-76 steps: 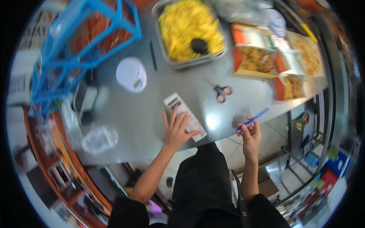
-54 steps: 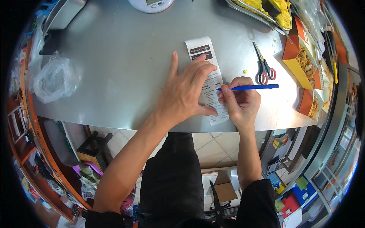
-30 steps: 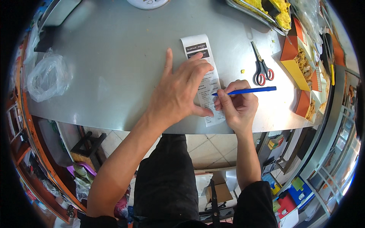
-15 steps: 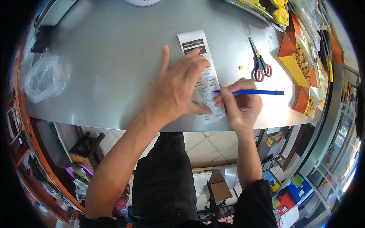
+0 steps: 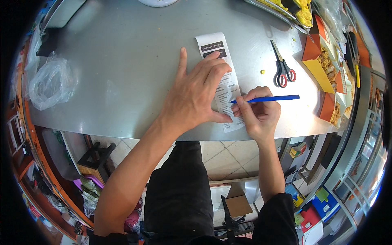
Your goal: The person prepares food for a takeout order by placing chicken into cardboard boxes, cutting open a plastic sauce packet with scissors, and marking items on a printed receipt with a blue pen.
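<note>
A long white printed receipt lies flat on the metal table, its top end curling slightly. My left hand rests across the receipt's left side with fingers spread, the thumb near its lower end and the fingertips near its top. In my right hand a blue pen is pinched between thumb and fingers. The pen's tip touches or hovers just over the lower half of the receipt; I cannot tell which. Scissors with black and red handles lie to the right, beyond my right hand.
Orange and yellow food boxes stand open along the right edge. A metal tray with yellow food is at the far right. A clear plastic bag lies on the left. The table's near edge runs beneath my forearms.
The pen's tip has shifted slightly down the receipt, and the pen is tilted a little more. My left hand keeps its place on the paper. The whole view has moved slightly.
</note>
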Motion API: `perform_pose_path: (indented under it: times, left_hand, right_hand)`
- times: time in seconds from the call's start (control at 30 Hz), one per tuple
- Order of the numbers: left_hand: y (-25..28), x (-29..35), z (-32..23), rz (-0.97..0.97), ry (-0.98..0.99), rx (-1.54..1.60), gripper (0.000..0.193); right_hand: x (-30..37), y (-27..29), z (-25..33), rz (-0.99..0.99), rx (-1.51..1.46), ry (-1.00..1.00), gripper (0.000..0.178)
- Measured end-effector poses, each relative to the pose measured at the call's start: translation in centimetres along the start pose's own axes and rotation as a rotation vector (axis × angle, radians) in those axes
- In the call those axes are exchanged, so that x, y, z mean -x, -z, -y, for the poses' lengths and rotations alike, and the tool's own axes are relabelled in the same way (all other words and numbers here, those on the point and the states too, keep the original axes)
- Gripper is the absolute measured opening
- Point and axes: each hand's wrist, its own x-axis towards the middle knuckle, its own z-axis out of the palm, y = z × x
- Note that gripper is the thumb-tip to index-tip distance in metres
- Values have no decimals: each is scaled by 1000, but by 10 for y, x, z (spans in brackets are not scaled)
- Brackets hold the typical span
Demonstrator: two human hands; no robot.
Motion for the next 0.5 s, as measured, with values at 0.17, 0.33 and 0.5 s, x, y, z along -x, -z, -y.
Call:
perform_pose_path:
  times: [0.17, 0.33, 0.5]
  left_hand:
    - [0, -1, -1, 11, -2, -11, 98]
    - [1, -1, 0, 43, 20, 16, 99]
    - [2, 1, -2, 66, 3, -40, 93]
  right_hand:
    - [0, -1, 3, 10, 66, -25, 12]
    - [0, 2, 0, -172, -173, 28, 15]
    - [5, 13, 7, -57, -115, 149, 14]
